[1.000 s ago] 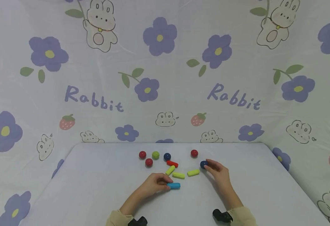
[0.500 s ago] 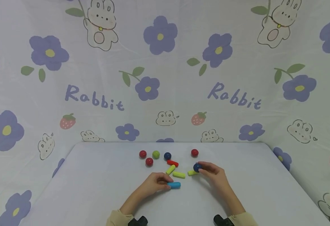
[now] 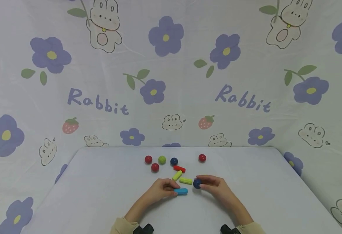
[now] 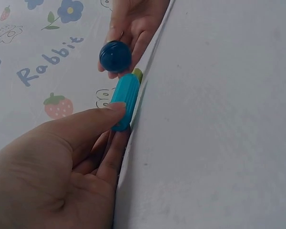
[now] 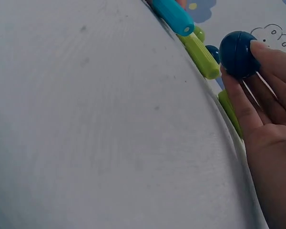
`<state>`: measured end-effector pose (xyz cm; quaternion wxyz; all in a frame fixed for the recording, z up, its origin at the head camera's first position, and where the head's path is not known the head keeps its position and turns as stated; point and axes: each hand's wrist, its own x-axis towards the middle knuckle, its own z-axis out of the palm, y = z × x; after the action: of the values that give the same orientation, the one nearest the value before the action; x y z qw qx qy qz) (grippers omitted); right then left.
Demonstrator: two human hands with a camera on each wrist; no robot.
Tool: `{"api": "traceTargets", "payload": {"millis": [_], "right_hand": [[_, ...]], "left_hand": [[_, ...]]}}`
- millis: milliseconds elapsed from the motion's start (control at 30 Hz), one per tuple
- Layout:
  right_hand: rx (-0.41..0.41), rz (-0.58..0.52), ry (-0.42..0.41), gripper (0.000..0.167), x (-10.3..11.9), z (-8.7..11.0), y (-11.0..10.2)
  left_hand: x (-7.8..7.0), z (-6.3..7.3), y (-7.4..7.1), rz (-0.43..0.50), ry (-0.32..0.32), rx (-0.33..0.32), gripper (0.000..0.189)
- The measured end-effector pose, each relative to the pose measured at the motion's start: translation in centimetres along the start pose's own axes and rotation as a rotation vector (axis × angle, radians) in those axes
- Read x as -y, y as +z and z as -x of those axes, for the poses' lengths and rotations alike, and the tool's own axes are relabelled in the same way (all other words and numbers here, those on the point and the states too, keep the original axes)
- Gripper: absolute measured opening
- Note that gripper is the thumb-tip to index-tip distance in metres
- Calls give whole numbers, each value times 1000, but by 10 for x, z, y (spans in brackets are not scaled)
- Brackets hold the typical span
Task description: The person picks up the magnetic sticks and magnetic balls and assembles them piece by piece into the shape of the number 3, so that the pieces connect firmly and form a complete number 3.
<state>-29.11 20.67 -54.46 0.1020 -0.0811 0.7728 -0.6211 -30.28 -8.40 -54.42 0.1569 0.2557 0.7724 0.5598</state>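
Observation:
My left hand point(image 3: 162, 188) pinches a short light-blue ribbed rod point(image 3: 182, 191) between thumb and fingers, low over the table. To its right, my right hand point(image 3: 217, 188) holds a glossy dark-blue ball point(image 3: 197, 184) by the thumb and fingertips. In the right wrist view the ball shows a seam and stands apart from the light-blue rod point(image 5: 174, 16). Two yellow-green rods point(image 3: 185, 180) point(image 3: 177, 175) lie just beyond the hands. A third yellow-green rod point(image 5: 231, 112) shows beside the right fingers in the right wrist view; the right hand hides it in the head view.
On the white table point(image 3: 100, 195), farther back, lie a red rod point(image 3: 179, 169), another dark-blue ball point(image 3: 174, 161), a green ball point(image 3: 162, 159) and two red balls point(image 3: 155, 167) point(image 3: 148, 159). A lone red ball point(image 3: 202, 158) sits back right. Patterned cloth point(image 3: 188, 71) hangs behind.
My right hand has carried the dark-blue ball left and toward me, close to the light-blue rod's right end, passing over the rightmost yellow-green rod. My left hand stays in place with the light-blue rod.

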Motion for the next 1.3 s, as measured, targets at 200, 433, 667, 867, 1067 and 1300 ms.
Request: {"api": "traceTargets", "payload": {"millis": [200,433,667,867,1067,1300], "right_hand": [[14,4,-12,42,-1,1,6],[49,16,-26,42,-3,3,8],[73,34,-52,42,-2,5,10],[91,45,-68,41,-1,5,13],[117,18,-90,41,1,5,16],[127,6,-117,40,0,4,18]], "left_hand": [[2,-1,1,-4,-16,-9,24],[5,1,2,-5,-20,-20,23],[5,0,1,-6,-18,-22,23],[3,1,0,-16,-11,-24,23],[4,1,0,-12,3,-18,23],[5,0,1,-1,5,-13,24]]}}
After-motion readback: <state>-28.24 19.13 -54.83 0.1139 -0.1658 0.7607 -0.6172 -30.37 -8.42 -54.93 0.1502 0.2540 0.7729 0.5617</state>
